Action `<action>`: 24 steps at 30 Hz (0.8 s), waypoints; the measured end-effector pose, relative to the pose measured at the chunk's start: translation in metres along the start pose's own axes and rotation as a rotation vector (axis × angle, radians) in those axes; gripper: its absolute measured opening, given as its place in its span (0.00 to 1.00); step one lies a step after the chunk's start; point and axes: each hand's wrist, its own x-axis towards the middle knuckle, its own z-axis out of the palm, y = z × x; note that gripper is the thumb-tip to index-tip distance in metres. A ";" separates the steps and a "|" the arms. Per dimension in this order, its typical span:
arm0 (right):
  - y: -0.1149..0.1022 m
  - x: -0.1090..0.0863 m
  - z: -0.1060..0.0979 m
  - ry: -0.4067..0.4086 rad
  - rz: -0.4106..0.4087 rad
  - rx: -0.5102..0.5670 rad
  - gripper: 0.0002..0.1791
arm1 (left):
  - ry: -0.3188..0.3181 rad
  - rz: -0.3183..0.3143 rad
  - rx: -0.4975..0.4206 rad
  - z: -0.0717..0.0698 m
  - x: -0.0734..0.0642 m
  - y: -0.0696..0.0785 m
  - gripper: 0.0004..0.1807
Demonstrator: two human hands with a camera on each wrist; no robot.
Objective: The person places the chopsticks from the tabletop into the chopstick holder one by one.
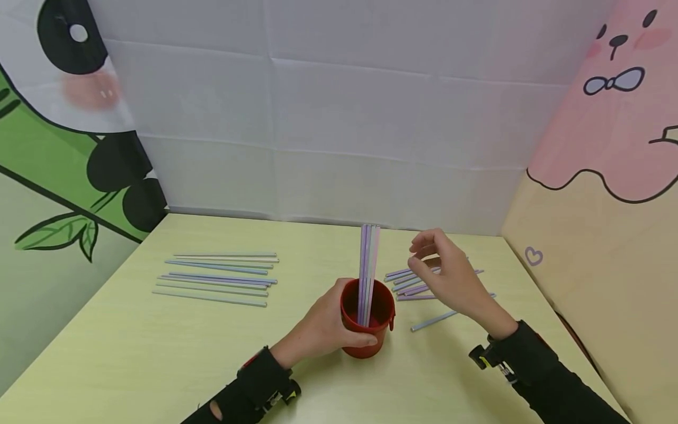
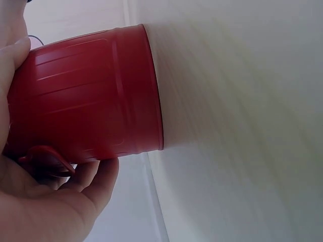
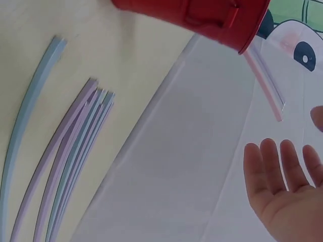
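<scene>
We are judging this part-done: our left hand (image 1: 324, 325) is curling its fingers round the red bucket (image 2: 75, 96), upright sticks (image 1: 368, 274) are standing inside, our right hand (image 1: 449, 275), empty, fingers parted, is hovering to the bucket's right, and loose sticks (image 1: 218, 277) are lying outstanding either side.

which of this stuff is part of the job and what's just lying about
Part of the job:
red bucket, gripped by the left hand
sticks standing in the bucket
sticks by the right hand
left-side sticks, probably

Just surroundings:
pale yellow table
white backdrop
cartoon-printed panels
</scene>
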 end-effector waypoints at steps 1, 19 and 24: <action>0.002 -0.001 -0.004 -0.011 -0.026 -0.035 0.17 | 0.000 -0.001 0.001 0.000 0.000 0.000 0.51; 0.068 -0.040 -0.037 -0.270 -0.229 -0.495 0.31 | 0.004 0.006 0.012 0.001 -0.001 0.001 0.51; 0.084 -0.051 -0.036 -0.320 -0.206 -0.490 0.32 | 0.002 0.001 0.005 0.000 -0.001 0.001 0.50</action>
